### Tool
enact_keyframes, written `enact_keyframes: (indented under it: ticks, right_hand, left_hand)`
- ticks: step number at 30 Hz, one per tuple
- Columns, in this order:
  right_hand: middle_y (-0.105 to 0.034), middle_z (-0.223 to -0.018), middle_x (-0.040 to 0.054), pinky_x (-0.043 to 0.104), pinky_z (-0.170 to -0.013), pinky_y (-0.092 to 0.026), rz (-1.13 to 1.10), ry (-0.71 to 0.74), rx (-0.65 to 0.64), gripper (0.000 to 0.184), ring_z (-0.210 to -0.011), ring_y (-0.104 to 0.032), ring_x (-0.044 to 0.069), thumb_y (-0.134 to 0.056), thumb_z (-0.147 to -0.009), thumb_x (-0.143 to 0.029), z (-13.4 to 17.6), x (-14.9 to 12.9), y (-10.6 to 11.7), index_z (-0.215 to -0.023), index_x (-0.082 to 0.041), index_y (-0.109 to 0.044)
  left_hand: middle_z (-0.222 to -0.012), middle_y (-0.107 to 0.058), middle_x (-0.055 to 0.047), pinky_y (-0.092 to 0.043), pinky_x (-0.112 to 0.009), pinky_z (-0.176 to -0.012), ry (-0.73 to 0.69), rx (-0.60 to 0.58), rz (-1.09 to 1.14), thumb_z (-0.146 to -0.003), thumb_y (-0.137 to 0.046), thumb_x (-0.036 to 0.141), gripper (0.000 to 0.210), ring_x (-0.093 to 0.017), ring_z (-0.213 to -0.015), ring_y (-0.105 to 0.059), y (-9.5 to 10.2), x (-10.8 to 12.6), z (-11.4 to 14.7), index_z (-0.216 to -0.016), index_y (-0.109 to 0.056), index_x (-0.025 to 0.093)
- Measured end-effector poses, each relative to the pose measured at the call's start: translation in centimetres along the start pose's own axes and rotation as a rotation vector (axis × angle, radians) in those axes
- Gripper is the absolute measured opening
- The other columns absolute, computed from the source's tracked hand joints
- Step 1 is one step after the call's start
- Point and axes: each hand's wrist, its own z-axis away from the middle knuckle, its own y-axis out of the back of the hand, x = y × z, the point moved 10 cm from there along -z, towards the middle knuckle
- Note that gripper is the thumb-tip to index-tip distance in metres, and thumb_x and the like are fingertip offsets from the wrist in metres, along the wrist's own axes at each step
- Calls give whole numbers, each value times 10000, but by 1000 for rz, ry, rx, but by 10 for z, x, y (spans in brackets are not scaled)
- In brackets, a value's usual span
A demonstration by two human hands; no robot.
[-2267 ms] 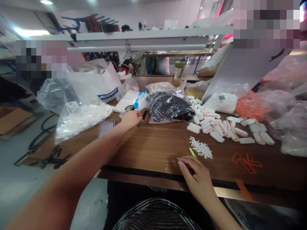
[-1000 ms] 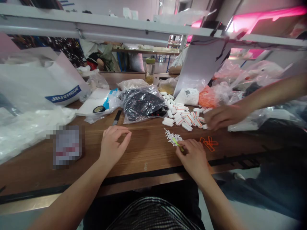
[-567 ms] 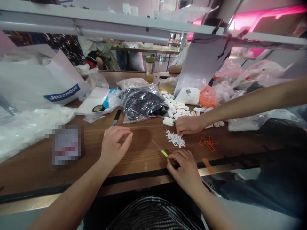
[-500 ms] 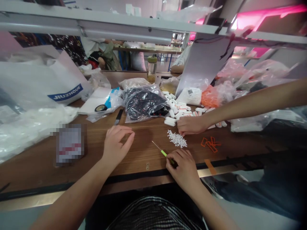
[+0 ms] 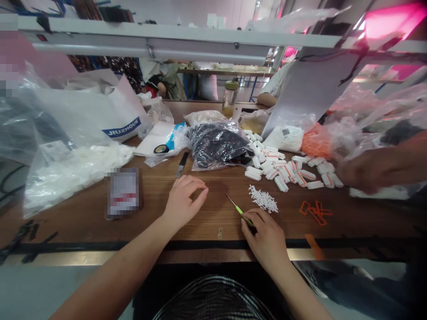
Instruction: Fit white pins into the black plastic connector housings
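My left hand (image 5: 184,201) rests over the brown tabletop, fingers loosely curved and the thumb a little apart from them. Nothing shows in it. My right hand (image 5: 265,231) is closed around a small screwdriver (image 5: 239,209) with a lime-green handle, its thin metal shaft pointing away to the left. Beyond my right hand lies a pile of tiny white pieces (image 5: 263,199). Further back are several white plastic parts (image 5: 282,183), some with orange strips. Orange rectangular frames (image 5: 315,212) lie to the right.
A co-worker's hand (image 5: 358,171) is blurred at right, beside clear bags. A bag of black parts (image 5: 218,144), a utility knife (image 5: 182,164) and a tape roll (image 5: 161,148) lie ahead. At left are a bag of white parts (image 5: 80,173) and a pixelated box (image 5: 123,193).
The co-worker's hand has moved right, away from the white pieces, uncovering more white parts. The view has shifted left. My hands keep much the same pose.
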Motion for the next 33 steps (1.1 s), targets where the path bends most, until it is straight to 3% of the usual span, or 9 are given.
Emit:
enact_keyframes:
  ticks: [14,23,28,33]
  right_hand:
    - [-687,-896,63,343,-779,-441,77,41,52,164,-842,-613,204,-540,-909,-211,0,-2,7,-989,-189,-681]
    - [-675,-1038,64,320,-742,-492,100,-20,78,182,-886,-635,202,-522,-927,-281,3,10,4,-998,-205,-672]
    - [-655,-1033,79,332,-763,-502,112,8,129,194,-907,-623,209,-539,-916,-286,3,7,10,-966,-191,-701]
    - [-647,-1006,87,356,-782,-479,116,39,133,205,-877,-604,214,-543,-909,-282,2,4,12,-968,-192,-718]
  left_hand:
    - [-894,-670,-40,-507,-380,-826,14,-26,97,-895,-591,236,88,-191,-878,-614,-5,1,1,-837,-653,211]
    - [-899,-662,-40,-515,-379,-821,-1,-31,137,-900,-573,241,92,-188,-884,-615,-6,5,1,-851,-646,215]
    - [-911,-661,-36,-508,-365,-804,16,-94,132,-909,-563,252,105,-187,-886,-608,-12,4,3,-860,-647,215]
    - [-897,-674,-32,-477,-392,-811,56,-243,30,-894,-589,253,99,-202,-866,-609,-26,-3,5,-858,-672,212]
